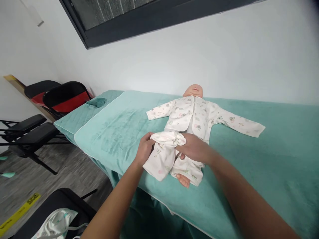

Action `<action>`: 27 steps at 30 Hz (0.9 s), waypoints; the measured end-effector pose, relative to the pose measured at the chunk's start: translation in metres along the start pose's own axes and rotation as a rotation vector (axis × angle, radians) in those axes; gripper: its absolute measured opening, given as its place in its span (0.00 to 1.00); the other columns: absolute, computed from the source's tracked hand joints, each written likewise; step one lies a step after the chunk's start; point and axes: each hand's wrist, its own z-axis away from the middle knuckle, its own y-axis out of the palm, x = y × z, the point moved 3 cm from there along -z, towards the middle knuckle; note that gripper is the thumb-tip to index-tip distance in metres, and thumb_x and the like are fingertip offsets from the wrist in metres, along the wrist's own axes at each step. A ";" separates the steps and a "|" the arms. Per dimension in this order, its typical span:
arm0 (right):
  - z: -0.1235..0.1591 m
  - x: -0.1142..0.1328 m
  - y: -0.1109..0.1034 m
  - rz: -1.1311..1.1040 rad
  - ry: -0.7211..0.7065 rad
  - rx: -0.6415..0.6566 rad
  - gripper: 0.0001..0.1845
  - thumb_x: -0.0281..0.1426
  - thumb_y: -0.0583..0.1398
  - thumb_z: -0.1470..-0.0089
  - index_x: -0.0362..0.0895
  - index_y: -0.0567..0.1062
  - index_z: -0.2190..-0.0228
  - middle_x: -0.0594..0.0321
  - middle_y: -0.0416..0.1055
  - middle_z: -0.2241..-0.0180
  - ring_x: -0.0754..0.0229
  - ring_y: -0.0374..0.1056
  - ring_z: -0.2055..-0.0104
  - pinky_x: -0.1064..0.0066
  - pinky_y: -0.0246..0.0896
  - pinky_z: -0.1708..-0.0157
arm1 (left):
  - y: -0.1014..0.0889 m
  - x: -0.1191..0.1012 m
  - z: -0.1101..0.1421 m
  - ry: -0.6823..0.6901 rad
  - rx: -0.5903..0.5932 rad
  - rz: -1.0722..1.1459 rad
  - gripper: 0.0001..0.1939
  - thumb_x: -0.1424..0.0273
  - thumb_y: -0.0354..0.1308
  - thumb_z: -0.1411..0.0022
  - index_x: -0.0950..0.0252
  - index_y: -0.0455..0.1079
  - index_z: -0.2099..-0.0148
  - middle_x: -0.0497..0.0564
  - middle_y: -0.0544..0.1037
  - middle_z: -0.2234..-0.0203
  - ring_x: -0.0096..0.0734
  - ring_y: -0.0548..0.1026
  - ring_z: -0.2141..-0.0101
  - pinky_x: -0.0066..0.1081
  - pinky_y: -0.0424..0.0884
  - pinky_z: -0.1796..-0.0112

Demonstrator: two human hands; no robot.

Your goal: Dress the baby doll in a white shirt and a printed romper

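A baby doll [193,89] lies on its back on a green-covered bed, dressed in a white printed jacket [183,114] with its sleeves spread wide. White printed baby pants [161,161] are at its legs, and one bare foot [183,180] pokes out of a pant leg. My left hand [146,147] grips the left side of the bunched waistband. On the opposite side, my right hand [195,147] is closed on the waistband, close to the doll's other leg. The right fingertips are partly hidden by cloth.
The green bed cover [109,132] runs along a white wall below a dark-framed window [149,20]. Black and red folding chairs [67,96] stand at the left. A nearer black chair [62,199] holds a white printed cloth [58,222] with ties. Yellow tape [20,212] marks the floor.
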 end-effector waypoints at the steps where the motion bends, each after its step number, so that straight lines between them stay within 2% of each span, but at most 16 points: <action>1: 0.000 0.001 0.001 -0.002 0.020 -0.033 0.04 0.30 0.58 0.49 0.45 0.73 0.70 0.65 0.76 0.70 0.62 0.72 0.75 0.74 0.65 0.75 | 0.001 -0.001 -0.004 0.017 -0.010 -0.024 0.07 0.71 0.61 0.60 0.65 0.67 0.74 0.44 0.70 0.79 0.27 0.65 0.75 0.27 0.59 0.74; 7: -0.003 0.000 0.003 -0.028 0.110 -0.110 0.08 0.26 0.55 0.53 0.47 0.72 0.70 0.65 0.76 0.72 0.60 0.73 0.75 0.72 0.65 0.75 | 0.010 0.006 -0.022 0.034 -0.067 -0.048 0.05 0.72 0.57 0.53 0.63 0.68 0.70 0.43 0.70 0.78 0.26 0.65 0.75 0.26 0.59 0.73; 13: -0.006 -0.002 0.005 -0.002 0.115 -0.186 0.11 0.27 0.55 0.51 0.48 0.72 0.63 0.61 0.76 0.69 0.57 0.73 0.74 0.69 0.65 0.75 | 0.021 0.016 -0.024 0.185 -0.159 -0.112 0.05 0.71 0.57 0.47 0.62 0.65 0.65 0.43 0.69 0.74 0.26 0.66 0.73 0.25 0.63 0.71; 20: -0.007 -0.003 0.002 0.024 0.119 -0.209 0.13 0.26 0.54 0.52 0.47 0.70 0.62 0.60 0.76 0.66 0.56 0.74 0.69 0.67 0.66 0.71 | 0.028 0.012 -0.045 0.343 -0.191 -0.270 0.05 0.75 0.51 0.44 0.61 0.63 0.64 0.44 0.68 0.72 0.27 0.66 0.71 0.27 0.62 0.67; 23: -0.005 -0.002 -0.001 0.007 0.100 -0.160 0.17 0.27 0.56 0.51 0.47 0.70 0.57 0.62 0.77 0.66 0.56 0.74 0.68 0.67 0.67 0.69 | 0.026 0.015 -0.047 0.340 -0.198 -0.286 0.05 0.74 0.52 0.44 0.61 0.64 0.63 0.45 0.69 0.72 0.28 0.66 0.70 0.28 0.63 0.67; 27: -0.001 0.001 -0.001 -0.022 0.044 0.014 0.24 0.37 0.62 0.49 0.50 0.69 0.49 0.63 0.78 0.62 0.56 0.74 0.66 0.66 0.67 0.65 | 0.023 0.020 -0.045 0.323 -0.206 -0.270 0.06 0.74 0.53 0.45 0.61 0.65 0.63 0.46 0.71 0.71 0.30 0.68 0.69 0.28 0.64 0.66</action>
